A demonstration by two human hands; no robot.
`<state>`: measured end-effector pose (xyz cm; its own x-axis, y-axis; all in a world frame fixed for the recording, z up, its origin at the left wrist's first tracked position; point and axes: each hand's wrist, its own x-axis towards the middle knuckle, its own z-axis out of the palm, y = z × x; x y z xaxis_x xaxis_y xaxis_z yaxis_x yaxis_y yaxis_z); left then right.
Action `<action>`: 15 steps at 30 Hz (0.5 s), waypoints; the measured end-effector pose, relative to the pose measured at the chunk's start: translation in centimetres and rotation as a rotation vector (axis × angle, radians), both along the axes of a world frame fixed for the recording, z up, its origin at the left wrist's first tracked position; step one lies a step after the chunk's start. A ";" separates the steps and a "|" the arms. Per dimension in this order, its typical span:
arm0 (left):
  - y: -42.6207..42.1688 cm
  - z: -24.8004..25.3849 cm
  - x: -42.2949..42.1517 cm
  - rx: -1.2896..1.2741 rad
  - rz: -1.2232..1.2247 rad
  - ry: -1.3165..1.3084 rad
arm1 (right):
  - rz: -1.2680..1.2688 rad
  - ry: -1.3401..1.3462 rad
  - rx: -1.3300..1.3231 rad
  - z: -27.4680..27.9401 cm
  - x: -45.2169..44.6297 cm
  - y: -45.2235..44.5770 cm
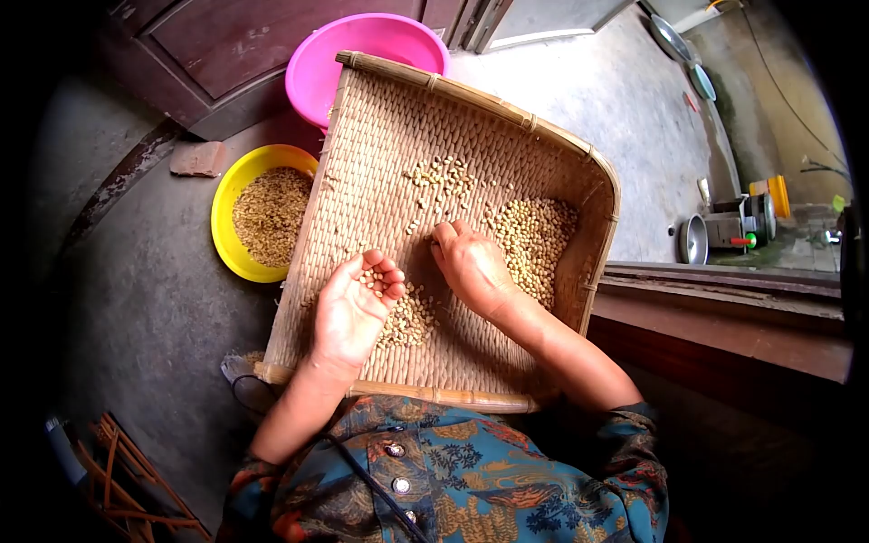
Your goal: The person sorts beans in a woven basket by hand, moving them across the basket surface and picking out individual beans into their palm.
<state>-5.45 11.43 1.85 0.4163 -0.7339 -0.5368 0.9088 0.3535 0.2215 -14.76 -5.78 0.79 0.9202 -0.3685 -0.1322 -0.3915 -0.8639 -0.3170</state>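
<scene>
A woven bamboo winnowing basket (380, 136) lies in front of me, with pale tan beans spread over it. The biggest pile of beans (529, 240) rests against its right side, and smaller groups lie near the middle and the near side. Palm up over the left part of the basket, my left hand (353, 312) is cupped, fingers curled around a few beans (371, 281). My right hand (472, 264) reaches down to the weave between the piles, fingertips drawn together; whatever they pinch is hidden.
Left of the basket stands a yellow bowl (222, 217) of brownish grains or husks. A pink basin (312, 68) sits behind it, partly covered by the basket. A brick (199, 158) lies near the door (217, 45). A wooden sill (724, 317) runs along the right.
</scene>
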 end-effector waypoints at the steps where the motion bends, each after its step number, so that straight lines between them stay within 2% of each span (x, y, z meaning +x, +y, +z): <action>1: -0.1 0.0 0.0 0.002 -0.003 -0.001 | 0.019 -0.005 -0.021 -0.1 -0.1 -0.2; 9: 0.2 -1.2 0.0 0.032 -0.030 0.005 | 0.022 0.079 -0.103 1.0 0.5 -0.3; 12: 0.3 -1.8 -0.2 0.014 -0.047 -0.003 | 0.135 0.117 -0.240 1.2 0.2 -0.3; 15: 0.2 -2.3 -0.2 0.000 -0.049 -0.024 | 0.135 -0.010 -0.095 1.1 0.0 -1.3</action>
<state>-5.60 11.67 -0.42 0.3923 -0.7538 -0.5271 0.9196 0.3087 0.2430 -14.77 -7.09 1.89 0.9632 -0.2520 -0.0934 -0.2673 -0.9345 -0.2350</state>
